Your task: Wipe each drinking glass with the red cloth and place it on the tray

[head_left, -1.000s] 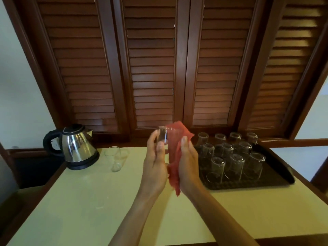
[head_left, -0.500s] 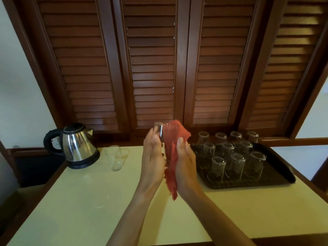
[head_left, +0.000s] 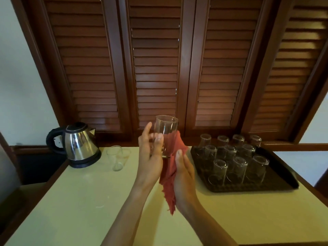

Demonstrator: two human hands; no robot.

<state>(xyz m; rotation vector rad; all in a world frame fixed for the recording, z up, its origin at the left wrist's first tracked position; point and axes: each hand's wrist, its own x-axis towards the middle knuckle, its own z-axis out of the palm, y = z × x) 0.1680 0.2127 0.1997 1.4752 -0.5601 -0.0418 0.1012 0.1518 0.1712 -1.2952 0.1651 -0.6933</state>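
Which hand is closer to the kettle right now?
Left. The left hand, holding the glass, is on the kettle's side; the right hand, gripping the red cloth, is farther, toward the tray.

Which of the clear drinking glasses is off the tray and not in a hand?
The clear glass standing beside the steel kettle. The others sit upside down on the dark tray or are held.

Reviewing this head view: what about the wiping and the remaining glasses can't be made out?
- Right hand fingers: hidden behind the red cloth.
- Held glass base: covered by cloth and left hand.
- Glasses by the kettle: overlapping clear walls, count uncertain.
- Tray glasses: cleanliness too small to judge.
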